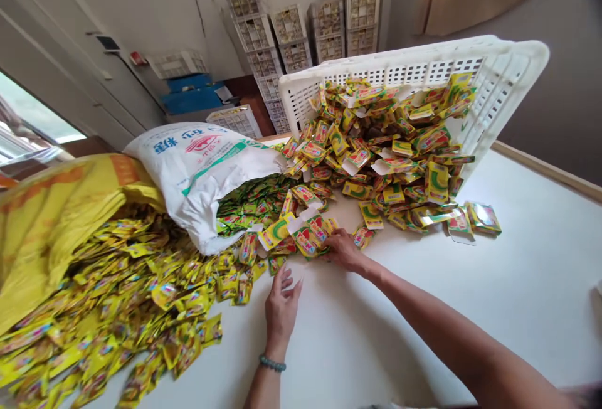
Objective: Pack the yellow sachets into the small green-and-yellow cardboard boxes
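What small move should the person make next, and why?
Probably the left hand should pinch the nearest packet: its fingers are apart, seem to hold nothing, and lie right by the packet. The right hand is already at the edge of a small box with a white flap showing, so the left seems the freer one.

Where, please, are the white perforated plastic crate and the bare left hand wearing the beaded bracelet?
White plastic crate (pixel 508 69): head view, on its wall, upper right.
Bare left hand (pixel 281 312): head view, middle of the hand.

A tilted head view faces forward, down onto the nearby table (pixel 332 346).
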